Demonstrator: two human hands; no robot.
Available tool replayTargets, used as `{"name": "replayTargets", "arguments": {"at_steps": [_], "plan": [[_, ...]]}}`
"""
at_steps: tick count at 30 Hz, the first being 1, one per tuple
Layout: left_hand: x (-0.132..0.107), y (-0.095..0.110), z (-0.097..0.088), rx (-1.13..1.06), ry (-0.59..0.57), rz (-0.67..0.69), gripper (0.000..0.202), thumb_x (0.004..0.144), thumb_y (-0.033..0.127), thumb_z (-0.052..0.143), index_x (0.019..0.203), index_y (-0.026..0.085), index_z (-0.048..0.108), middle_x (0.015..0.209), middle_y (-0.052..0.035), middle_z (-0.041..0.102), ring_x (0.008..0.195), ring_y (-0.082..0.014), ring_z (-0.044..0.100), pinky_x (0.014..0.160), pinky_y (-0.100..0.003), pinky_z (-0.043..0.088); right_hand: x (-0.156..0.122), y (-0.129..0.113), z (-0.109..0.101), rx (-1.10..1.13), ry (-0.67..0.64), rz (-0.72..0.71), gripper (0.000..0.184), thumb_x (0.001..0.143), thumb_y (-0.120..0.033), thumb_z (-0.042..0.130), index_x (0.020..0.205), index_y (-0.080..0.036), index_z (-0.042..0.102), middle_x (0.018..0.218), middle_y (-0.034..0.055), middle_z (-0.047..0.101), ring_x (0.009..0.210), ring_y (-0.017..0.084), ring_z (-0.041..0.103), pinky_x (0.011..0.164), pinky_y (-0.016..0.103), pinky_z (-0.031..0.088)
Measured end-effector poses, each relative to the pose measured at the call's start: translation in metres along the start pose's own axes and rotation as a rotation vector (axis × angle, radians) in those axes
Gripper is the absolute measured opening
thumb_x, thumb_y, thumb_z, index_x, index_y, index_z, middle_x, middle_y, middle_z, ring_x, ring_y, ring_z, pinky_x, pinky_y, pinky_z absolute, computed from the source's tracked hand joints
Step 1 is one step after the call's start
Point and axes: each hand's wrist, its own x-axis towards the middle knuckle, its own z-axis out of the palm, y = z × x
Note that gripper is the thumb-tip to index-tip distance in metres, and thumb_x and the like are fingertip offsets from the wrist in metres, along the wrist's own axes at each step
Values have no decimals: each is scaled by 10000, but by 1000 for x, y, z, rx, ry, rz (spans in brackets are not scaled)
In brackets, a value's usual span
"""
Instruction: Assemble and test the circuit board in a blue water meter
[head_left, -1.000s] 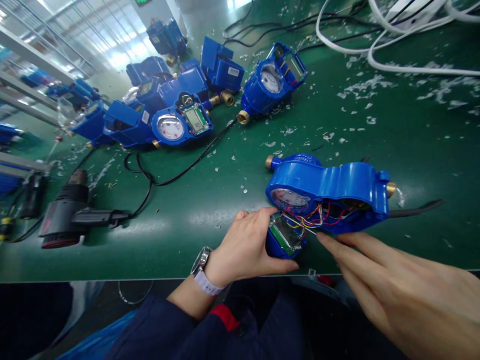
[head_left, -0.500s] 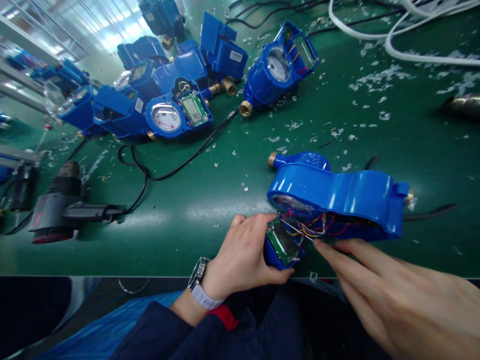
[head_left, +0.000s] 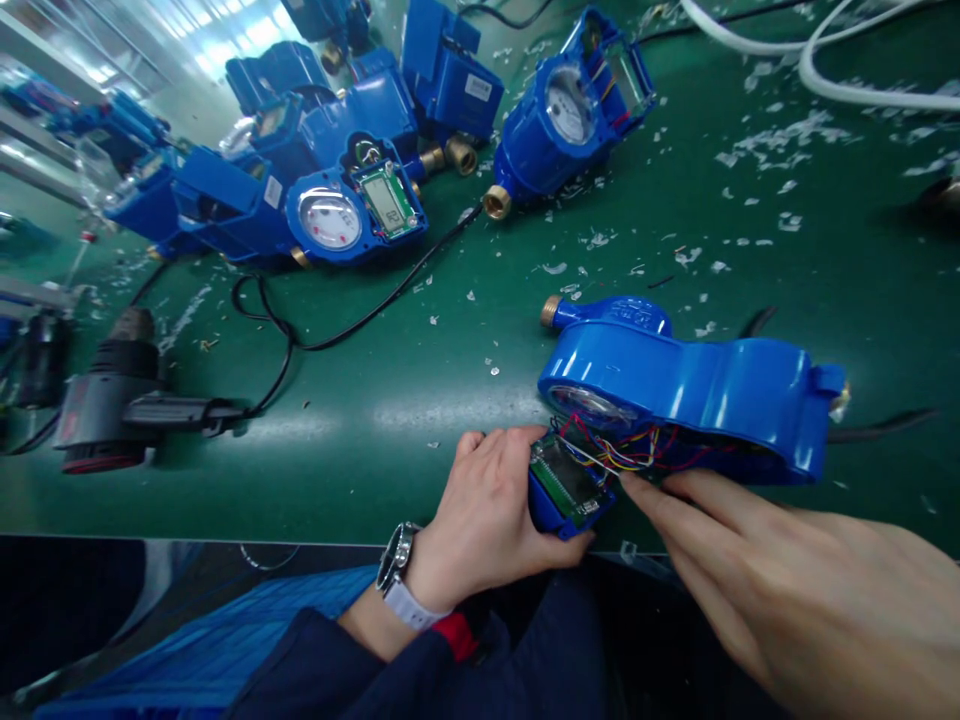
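Observation:
My left hand [head_left: 491,505], with a watch at its wrist, is closed around a small blue display module [head_left: 570,485] with a green circuit board and a dark screen. Coloured wires [head_left: 626,450] run from it into the open side of a blue water meter [head_left: 690,390], which lies on its side just beyond. Close to the module's right edge, my right hand [head_left: 757,560] has its fingers pinched on a thin, straight, pale piece [head_left: 589,457] that reaches across the board's upper edge. Whether that piece is a wire or a slim tool, I cannot tell.
Several more blue water meters [head_left: 330,215] stand at the back left, and one [head_left: 562,115] lies farther right. A grey heat gun [head_left: 112,395] with a black cord rests at left. White cable [head_left: 840,92] and clear plastic scraps lie on the green tabletop [head_left: 390,400].
The view has shifted slightly, so the meters at the back appear a little higher. Both hands keep their hold, with the right fingertips barely moved beside the module.

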Motion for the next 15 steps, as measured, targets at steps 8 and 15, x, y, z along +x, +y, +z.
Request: {"name": "replayTargets", "arguments": {"at_steps": [8, 15], "plan": [[-4, 0, 1, -18, 13, 33, 876, 564, 665, 751, 1205, 174, 412, 1125, -139, 652, 1026, -335, 612, 998, -588, 273, -1, -1, 1, -10, 2, -35, 507, 587, -27, 440, 1018, -146, 678, 708, 37, 664, 350, 157, 563, 260, 259, 373], [-7, 1, 12, 0, 94, 0, 682, 684, 617, 703, 1134, 168, 455, 1046, -107, 651, 969, -291, 614, 995, -592, 285, -2, -6, 2, 17, 27, -16, 465, 639, -5, 404, 1013, -125, 655, 713, 36, 665, 374, 159, 567, 281, 277, 396]]}}
